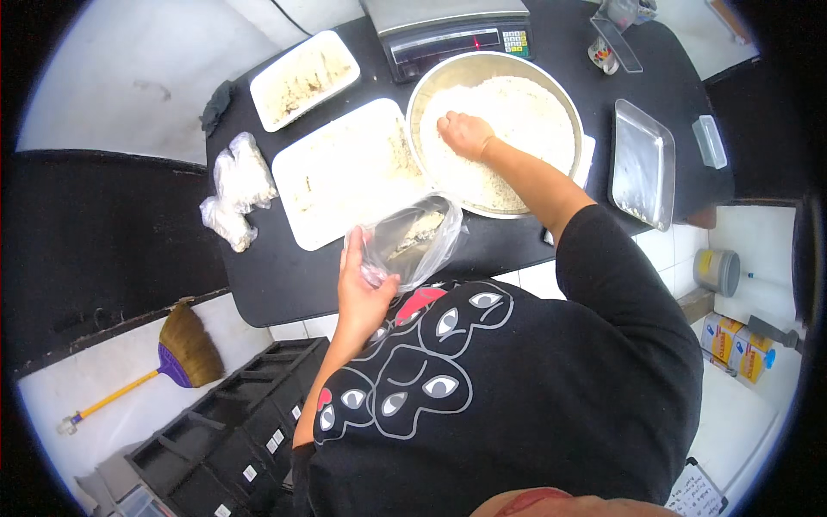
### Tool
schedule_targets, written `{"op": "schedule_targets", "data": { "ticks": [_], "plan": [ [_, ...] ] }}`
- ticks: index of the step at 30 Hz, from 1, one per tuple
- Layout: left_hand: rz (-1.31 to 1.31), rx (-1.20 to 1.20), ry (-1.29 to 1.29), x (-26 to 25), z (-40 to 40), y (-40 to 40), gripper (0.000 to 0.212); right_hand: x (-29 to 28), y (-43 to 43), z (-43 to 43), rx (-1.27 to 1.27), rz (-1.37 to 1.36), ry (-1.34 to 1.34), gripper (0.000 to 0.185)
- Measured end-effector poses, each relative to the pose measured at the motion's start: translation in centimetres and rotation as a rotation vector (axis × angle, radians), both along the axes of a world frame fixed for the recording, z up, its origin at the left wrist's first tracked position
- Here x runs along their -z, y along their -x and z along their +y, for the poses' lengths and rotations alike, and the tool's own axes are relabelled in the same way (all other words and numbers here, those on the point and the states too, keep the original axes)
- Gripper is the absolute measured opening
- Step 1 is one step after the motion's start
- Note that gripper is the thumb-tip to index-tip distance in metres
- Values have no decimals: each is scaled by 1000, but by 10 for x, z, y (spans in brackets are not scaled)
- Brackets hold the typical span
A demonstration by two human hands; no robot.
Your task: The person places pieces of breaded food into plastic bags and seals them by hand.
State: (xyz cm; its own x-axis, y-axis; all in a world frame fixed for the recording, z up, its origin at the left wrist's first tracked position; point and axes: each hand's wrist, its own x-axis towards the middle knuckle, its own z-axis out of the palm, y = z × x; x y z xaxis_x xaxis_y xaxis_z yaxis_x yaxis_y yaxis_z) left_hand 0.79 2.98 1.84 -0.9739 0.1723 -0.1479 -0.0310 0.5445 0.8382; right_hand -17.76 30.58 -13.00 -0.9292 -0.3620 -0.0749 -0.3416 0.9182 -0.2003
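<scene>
My left hand [367,284] holds a clear plastic bag [446,252] with its mouth spread wide, and some pale crumbly stuff lies inside. My right hand [465,134] is in the large round metal bowl [577,136], its fingers curled at the pale, flour-like crumbly material [536,123]. Whether it grasps any of that material cannot be told. Left of the bowl lies a white tray [294,223] with more of the same stuff. A smaller white tub [261,97], also holding pale crumbs, stands behind it. Filled plastic bags [242,174] lie at the table's left side.
A digital scale [452,48] stands behind the bowl. On the right are a metal tray [643,161], a small clear container [709,142] and a patterned mug [602,57]. A broom [187,355] and black crates [239,433] are beyond the dark table's [278,291] near left edge.
</scene>
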Motion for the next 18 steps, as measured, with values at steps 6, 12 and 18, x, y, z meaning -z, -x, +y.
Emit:
{"op": "schedule_targets", "data": {
  "ticks": [6,12,18],
  "plan": [
    [21,-17,35,-1,-1,-2,84,-40,-33,6,109,41,-41,57],
    [7,-14,1,-1,1,-1,84,-1,-42,49,91,85,145,84],
    [-41,-18,-42,-2,2,0,84,-11,-42,38,310,53,0,80]
  ]
}}
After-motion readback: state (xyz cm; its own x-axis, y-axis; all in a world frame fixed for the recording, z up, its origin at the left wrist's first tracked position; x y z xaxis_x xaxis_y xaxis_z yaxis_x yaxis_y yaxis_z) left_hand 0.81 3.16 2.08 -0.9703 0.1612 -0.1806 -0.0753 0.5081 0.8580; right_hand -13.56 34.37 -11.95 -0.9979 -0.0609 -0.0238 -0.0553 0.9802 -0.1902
